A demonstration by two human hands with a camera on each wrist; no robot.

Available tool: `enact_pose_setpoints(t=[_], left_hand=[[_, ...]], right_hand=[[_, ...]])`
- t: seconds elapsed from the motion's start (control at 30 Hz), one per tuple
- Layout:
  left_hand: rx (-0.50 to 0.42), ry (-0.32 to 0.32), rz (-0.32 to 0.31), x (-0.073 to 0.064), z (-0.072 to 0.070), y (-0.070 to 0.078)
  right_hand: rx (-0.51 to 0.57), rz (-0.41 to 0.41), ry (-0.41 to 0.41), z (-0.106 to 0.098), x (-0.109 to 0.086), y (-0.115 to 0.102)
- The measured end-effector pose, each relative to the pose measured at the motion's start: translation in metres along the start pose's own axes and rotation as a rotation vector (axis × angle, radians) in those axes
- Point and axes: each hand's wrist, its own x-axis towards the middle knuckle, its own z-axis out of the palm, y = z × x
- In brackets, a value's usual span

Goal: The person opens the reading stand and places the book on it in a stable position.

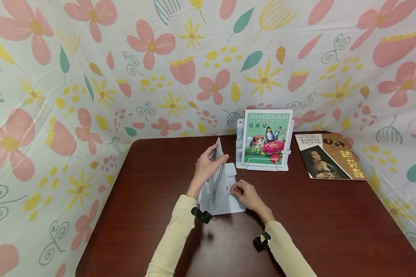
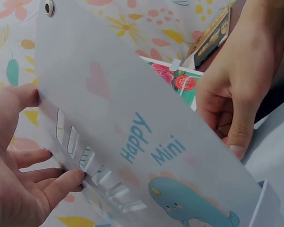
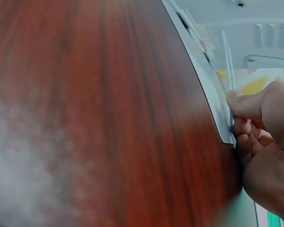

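A pale blue-white book stand [image 1: 222,192] stands partly unfolded at the middle of the table, its panel tilted up from a flat base. "Happy Mini" and a blue cartoon animal are printed on the panel [image 2: 118,85], which has slots near one edge. My left hand [image 1: 208,164] grips the panel's upper edge, thumb apart from the fingers. Low behind the panel, my right hand [image 1: 247,195] pinches a thin wire support [image 3: 228,61] between thumb and fingers, seen closest in the right wrist view. The wire's lower end is hidden by the fingertips.
Behind and to the right, a second book stand [image 1: 240,154] holds a green children's book [image 1: 263,134] upright. A brown and white book [image 1: 327,161] with a portrait lies at the far right. The dark wooden table [image 1: 152,184] meets a flowered cloth backdrop [image 1: 194,92].
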Motion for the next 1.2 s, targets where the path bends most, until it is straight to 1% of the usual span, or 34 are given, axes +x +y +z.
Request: enact_pose_setpoints(t=[0.17, 0.3, 0.4, 0.57, 0.77, 0.87, 0.93, 1.0, 1.07, 1.13, 1.2], left_hand=[[0.025, 0.004, 0.004, 0.000, 0.003, 0.000], [0.023, 0.012, -0.010, -0.001, 0.002, -0.002], [0.026, -0.006, -0.010, -0.001, 0.002, -0.002], [0.031, -0.015, -0.017, 0.000, 0.003, 0.000], [0.073, -0.014, -0.021, 0.001, 0.005, 0.007], [0.085, -0.014, -0.015, 0.002, 0.004, 0.009], [0.087, -0.026, -0.007, 0.004, 0.003, 0.009], [0.079, -0.043, 0.011, 0.006, 0.001, 0.005], [0.040, -0.050, 0.037, 0.009, -0.004, -0.001], [-0.005, -0.037, 0.057, 0.016, -0.011, -0.011], [-0.038, -0.015, 0.062, 0.022, -0.020, -0.024]], right_hand=[[0.016, -0.011, -0.006, -0.001, -0.001, 0.003], [0.042, 0.017, -0.018, 0.000, -0.002, 0.004], [0.055, 0.043, -0.016, 0.000, -0.002, 0.005], [0.070, 0.016, -0.008, 0.001, -0.001, 0.007], [0.073, -0.018, 0.008, 0.001, 0.001, 0.010], [0.070, -0.022, 0.004, -0.002, 0.003, 0.009], [0.075, -0.003, -0.006, -0.005, 0.003, 0.007], [0.098, 0.033, -0.041, -0.010, 0.003, 0.002], [0.144, 0.069, -0.098, -0.016, 0.003, -0.005], [0.207, 0.086, -0.176, -0.023, 0.002, -0.015], [0.263, 0.079, -0.261, -0.030, 0.002, -0.028]])
